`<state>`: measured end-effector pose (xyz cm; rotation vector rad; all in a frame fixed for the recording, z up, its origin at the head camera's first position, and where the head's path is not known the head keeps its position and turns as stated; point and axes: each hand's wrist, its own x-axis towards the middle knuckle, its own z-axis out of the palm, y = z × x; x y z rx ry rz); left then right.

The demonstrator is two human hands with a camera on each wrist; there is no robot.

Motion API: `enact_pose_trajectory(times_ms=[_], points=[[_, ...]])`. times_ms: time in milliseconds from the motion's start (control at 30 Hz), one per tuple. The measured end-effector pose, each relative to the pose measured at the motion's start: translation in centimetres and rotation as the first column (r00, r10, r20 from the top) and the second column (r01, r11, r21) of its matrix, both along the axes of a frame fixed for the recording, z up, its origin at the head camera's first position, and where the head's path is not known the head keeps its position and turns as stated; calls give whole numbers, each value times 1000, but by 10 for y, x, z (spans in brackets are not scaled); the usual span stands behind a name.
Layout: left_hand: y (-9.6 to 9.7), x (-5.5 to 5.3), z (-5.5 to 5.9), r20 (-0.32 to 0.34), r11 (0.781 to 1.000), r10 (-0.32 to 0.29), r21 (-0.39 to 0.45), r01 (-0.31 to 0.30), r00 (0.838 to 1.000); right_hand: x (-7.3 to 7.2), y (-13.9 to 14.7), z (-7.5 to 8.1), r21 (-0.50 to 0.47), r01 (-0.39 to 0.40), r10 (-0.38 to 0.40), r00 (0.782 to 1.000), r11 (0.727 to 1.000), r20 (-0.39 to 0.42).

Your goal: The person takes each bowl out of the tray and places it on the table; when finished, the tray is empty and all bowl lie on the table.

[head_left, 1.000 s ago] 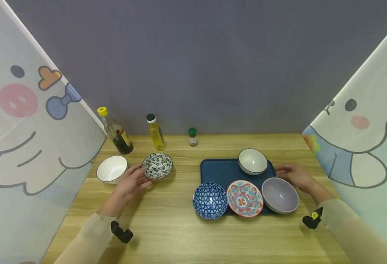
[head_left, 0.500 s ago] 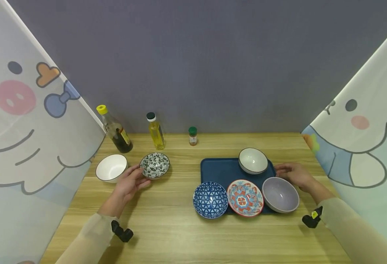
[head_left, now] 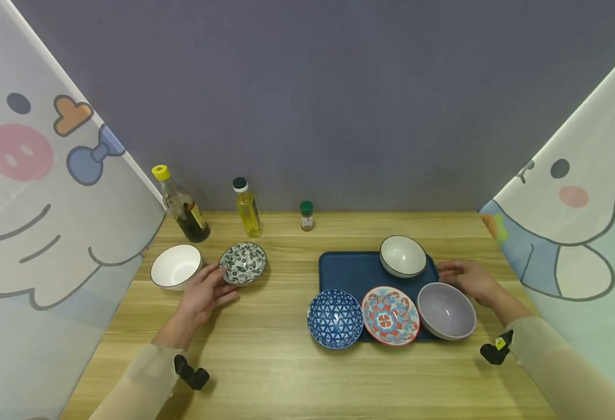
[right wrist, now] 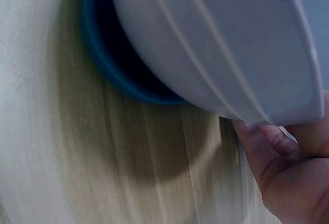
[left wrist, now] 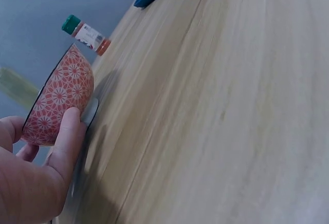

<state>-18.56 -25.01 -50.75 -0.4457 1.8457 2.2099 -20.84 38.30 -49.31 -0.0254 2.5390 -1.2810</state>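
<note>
A small bowl (head_left: pixel 242 263), black-and-white floral inside and red floral outside (left wrist: pixel 61 98), is held at its near left side by my left hand (head_left: pixel 202 294). In the left wrist view one finger lies along its outer wall, near the foot. A white bowl (head_left: pixel 176 266) stands just left of that hand. My right hand (head_left: pixel 470 280) is at the right edge of the blue tray (head_left: pixel 346 271), behind a lavender bowl (head_left: pixel 446 311). Its fingers look relaxed, reaching to the tray edge; the lavender bowl hides part of them in the right wrist view.
On the tray's front edge sit a blue triangle-patterned bowl (head_left: pixel 334 319) and a red-and-blue patterned bowl (head_left: pixel 390 315). A white dark-rimmed bowl (head_left: pixel 403 256) is at its back. Behind stand a soy sauce bottle (head_left: pixel 189 219), an oil bottle (head_left: pixel 248 213) and a green-capped spice jar (head_left: pixel 306 216).
My left hand and the floral bowl have shifted slightly left, closer to the white bowl. The right hand stays by the tray edge.
</note>
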Motion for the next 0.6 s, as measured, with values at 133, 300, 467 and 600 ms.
enact_pose_trajectory(times_ms=[133,300,467,600], points=[[-2,2,0,10,1000,10,5,-10,1000,0,1,0,-4,0,0,1000,1000,10],[-4,4,1,23,1000,2,-11,-1,1000,-2,2,-2,-6,-2,2,1000,1000,21],[-4,8,5,1,997,-35,-64,35,999,-2,3,-3,3,-1,1,1000,1000,17],[-4,14,11,-13,990,-68,-124,65,998,-2,3,-3,0,2,-2,1000,1000,22]])
